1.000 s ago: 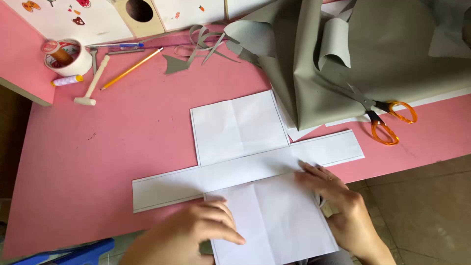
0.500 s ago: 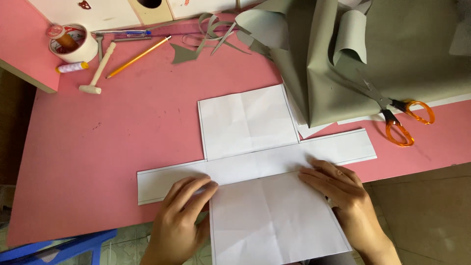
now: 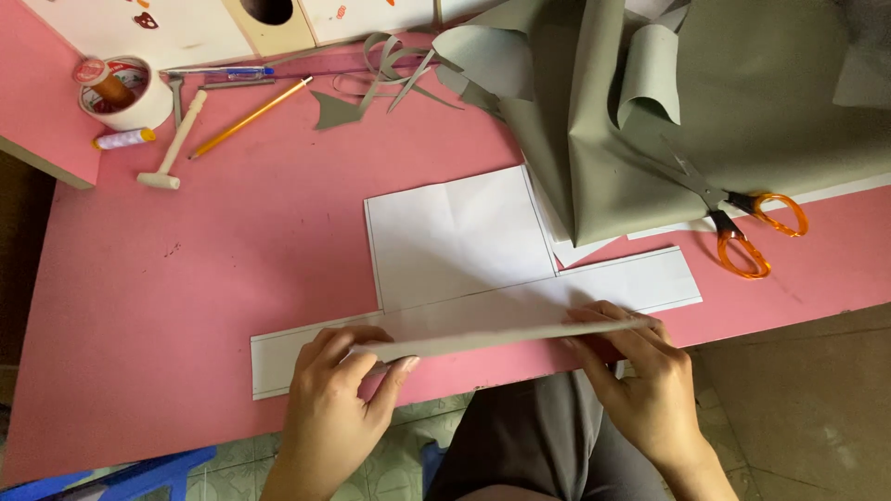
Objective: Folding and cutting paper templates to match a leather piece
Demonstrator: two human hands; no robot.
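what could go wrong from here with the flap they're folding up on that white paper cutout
The flap is pinched only at its two ends, by the left hand and right hand, so the long middle may bow and crease crooked. The cutout lies partly under the grey sheet, so pulling could drag that sheet and the orange-handled scissors resting on it.

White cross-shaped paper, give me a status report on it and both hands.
Left hand and right hand both pinch near flap of white cross-shaped paper, flap raised edge-on. Rest lies flat on pink table. Grey sheet overlaps its far right corner.
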